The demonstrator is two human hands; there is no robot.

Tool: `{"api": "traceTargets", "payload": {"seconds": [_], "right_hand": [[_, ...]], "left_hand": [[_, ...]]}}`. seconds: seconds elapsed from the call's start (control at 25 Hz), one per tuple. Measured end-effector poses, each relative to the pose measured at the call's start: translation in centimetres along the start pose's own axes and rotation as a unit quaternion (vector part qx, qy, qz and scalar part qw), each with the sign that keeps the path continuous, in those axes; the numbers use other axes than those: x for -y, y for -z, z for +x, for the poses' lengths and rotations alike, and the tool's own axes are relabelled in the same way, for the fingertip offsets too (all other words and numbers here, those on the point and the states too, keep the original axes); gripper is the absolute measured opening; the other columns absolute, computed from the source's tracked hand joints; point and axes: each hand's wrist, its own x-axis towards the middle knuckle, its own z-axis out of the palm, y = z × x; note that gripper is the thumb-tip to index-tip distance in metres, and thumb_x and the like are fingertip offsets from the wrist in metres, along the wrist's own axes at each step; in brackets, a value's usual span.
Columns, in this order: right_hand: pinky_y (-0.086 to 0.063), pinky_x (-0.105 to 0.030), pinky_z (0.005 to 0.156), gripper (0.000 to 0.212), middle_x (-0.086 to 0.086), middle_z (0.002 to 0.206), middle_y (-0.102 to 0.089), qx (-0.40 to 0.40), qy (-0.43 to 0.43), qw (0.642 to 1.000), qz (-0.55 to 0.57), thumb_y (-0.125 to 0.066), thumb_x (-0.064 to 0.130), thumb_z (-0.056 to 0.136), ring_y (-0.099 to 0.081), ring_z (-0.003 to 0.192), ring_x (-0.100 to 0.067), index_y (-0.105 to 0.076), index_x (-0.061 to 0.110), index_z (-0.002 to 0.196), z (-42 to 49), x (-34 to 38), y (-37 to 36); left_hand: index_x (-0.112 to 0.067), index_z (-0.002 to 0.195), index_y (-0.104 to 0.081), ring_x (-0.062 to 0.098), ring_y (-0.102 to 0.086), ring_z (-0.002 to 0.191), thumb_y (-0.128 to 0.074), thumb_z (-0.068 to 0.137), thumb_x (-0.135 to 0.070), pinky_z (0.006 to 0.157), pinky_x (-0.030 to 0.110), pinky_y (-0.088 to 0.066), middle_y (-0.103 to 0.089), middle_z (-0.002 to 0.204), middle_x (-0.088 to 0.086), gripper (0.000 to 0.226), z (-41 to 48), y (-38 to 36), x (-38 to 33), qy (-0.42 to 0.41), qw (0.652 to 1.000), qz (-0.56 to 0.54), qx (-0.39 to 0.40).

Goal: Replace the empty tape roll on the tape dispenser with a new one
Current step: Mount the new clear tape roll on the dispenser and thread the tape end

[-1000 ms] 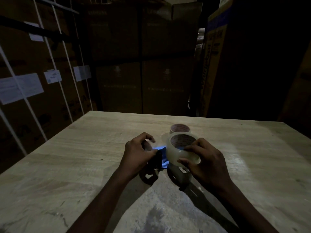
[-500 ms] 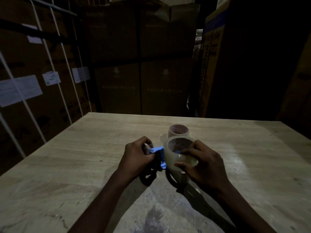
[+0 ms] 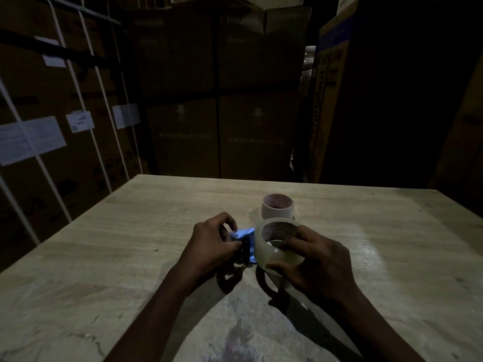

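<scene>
A full roll of clear tape (image 3: 264,237) is held just above the table, tilted, with my right hand (image 3: 313,259) gripping its near rim and fingers reaching into its core. Pressed against its left side is the blue and black tape dispenser (image 3: 244,241), mostly hidden, which my left hand (image 3: 211,246) grips. Whether the roll sits on the dispenser's hub is hidden. Behind them an empty pale cardboard tape core (image 3: 278,206) stands upright on the wooden table (image 3: 130,231).
Stacked cardboard boxes (image 3: 219,100) rise behind the table's far edge. Strapped boxes with white labels (image 3: 34,139) stand on the left and a tall box (image 3: 332,100) on the right. The light is dim.
Both hands with the roll and dispenser have sunk closer to the table. My right fingers have shifted further over the roll's rim into its core.
</scene>
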Motion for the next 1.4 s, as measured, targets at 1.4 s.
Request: {"api": "traceTargets", "payload": {"seconds": [1.4], "right_hand": [[-0.045,-0.023,0.055,0.048,0.012,0.086,-0.062,0.134,-0.029,0.99,0.017,-0.052,0.07,0.066,-0.057,0.071,-0.007,-0.059,0.031,0.093,0.3,0.4,-0.8]], "left_hand": [[-0.023,0.065,-0.066,0.011,-0.068,0.071,-0.072,0.068,-0.019,0.073,0.043,-0.059,-0.072,0.075,-0.005,0.007,0.9,1.2,2.2,0.03,0.985,0.151,0.073]]}}
